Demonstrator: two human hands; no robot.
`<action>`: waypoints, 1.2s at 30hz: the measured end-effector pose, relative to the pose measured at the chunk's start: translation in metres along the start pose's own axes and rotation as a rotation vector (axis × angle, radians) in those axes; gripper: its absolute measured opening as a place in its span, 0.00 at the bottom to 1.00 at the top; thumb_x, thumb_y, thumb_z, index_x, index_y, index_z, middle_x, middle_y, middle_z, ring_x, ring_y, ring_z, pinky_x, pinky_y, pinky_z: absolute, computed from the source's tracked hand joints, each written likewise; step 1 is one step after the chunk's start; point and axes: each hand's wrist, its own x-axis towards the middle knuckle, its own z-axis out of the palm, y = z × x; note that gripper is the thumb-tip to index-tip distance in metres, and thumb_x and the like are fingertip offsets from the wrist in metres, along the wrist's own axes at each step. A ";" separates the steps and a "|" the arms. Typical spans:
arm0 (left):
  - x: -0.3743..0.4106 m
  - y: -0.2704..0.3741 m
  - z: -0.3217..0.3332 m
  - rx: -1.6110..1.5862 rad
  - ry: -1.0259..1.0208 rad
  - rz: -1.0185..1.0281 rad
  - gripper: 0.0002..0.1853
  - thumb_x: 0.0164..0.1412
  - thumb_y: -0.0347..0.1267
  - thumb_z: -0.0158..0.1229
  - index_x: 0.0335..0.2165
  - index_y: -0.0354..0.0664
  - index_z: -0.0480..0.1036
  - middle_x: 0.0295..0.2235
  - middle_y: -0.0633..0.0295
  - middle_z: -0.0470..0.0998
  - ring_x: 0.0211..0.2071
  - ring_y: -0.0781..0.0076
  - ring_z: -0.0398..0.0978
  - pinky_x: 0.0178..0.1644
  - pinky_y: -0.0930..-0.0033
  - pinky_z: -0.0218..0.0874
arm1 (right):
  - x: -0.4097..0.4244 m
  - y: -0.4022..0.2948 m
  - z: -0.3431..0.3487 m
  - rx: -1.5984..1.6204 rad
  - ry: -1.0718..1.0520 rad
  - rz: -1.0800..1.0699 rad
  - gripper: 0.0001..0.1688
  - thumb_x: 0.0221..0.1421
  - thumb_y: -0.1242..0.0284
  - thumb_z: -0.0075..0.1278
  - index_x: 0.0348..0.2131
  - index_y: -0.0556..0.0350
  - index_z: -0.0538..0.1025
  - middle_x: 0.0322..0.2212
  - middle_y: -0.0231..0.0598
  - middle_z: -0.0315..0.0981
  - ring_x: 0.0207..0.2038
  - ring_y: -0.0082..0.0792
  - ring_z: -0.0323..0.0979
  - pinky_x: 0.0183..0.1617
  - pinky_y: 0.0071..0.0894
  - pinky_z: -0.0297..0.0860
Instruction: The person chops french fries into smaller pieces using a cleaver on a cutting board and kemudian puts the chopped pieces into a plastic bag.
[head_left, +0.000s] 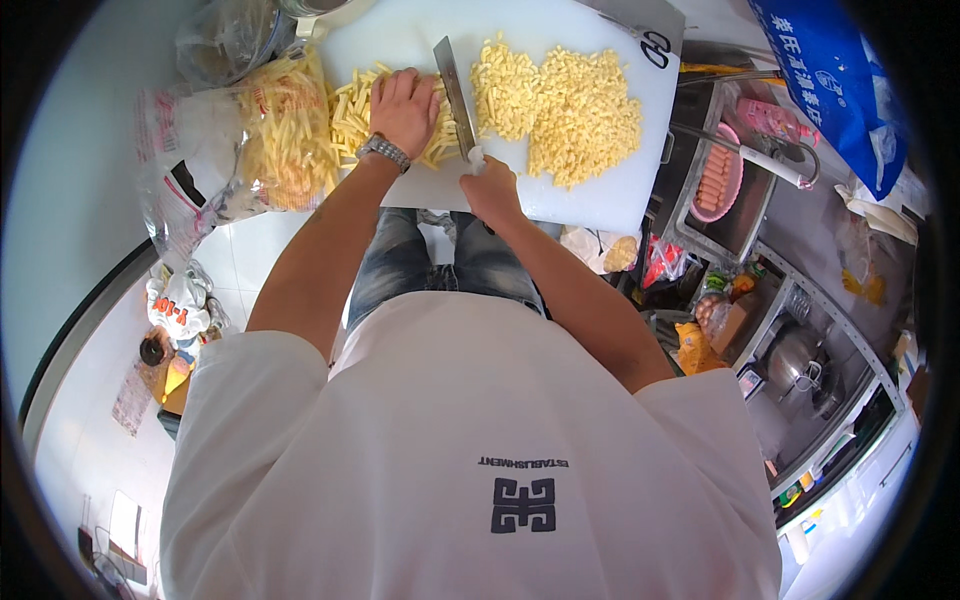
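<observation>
On the white cutting board (442, 196), my left hand (405, 112) presses down on a layer of pale yellow strips like cut fries (350, 112), its fingers together and pointing away from me. My right hand (491, 191) grips the handle of a cleaver (456, 97), whose blade stands just right of the strips. Small diced yellow pieces (585, 112) form a broad heap on the board's right half, with a looser pile of short pieces (506, 90) between it and the blade. An opened clear plastic bag of strips (289, 127) lies against the left edge of the board.
Another clear bag (225, 41) sits at the upper left. Scissors (655, 49) lie at the board's upper right corner. Beyond the right edge, a pink basket of sausages (718, 176) rests in a metal sink (739, 232). Farther left, another person (176, 315) is in view.
</observation>
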 end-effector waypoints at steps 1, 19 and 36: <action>0.000 -0.001 -0.002 0.006 -0.009 0.003 0.21 0.70 0.40 0.53 0.55 0.40 0.72 0.52 0.55 0.75 0.58 0.55 0.69 0.68 0.43 0.51 | -0.012 -0.009 -0.005 0.043 0.003 0.018 0.25 0.51 0.73 0.51 0.47 0.70 0.80 0.37 0.68 0.82 0.45 0.64 0.80 0.52 0.54 0.73; 0.000 0.002 -0.003 -0.002 -0.007 -0.028 0.12 0.66 0.35 0.56 0.46 0.42 0.73 0.52 0.55 0.74 0.56 0.52 0.70 0.67 0.46 0.54 | -0.045 -0.042 -0.026 -0.071 -0.176 0.157 0.24 0.51 0.78 0.51 0.47 0.73 0.79 0.25 0.58 0.81 0.21 0.47 0.80 0.28 0.43 0.76; -0.008 -0.007 0.003 0.010 0.031 -0.018 0.16 0.69 0.38 0.53 0.49 0.42 0.74 0.52 0.55 0.75 0.58 0.53 0.69 0.68 0.44 0.53 | -0.038 -0.018 -0.008 0.018 0.041 -0.035 0.23 0.50 0.72 0.52 0.44 0.70 0.80 0.33 0.65 0.82 0.41 0.65 0.80 0.48 0.53 0.74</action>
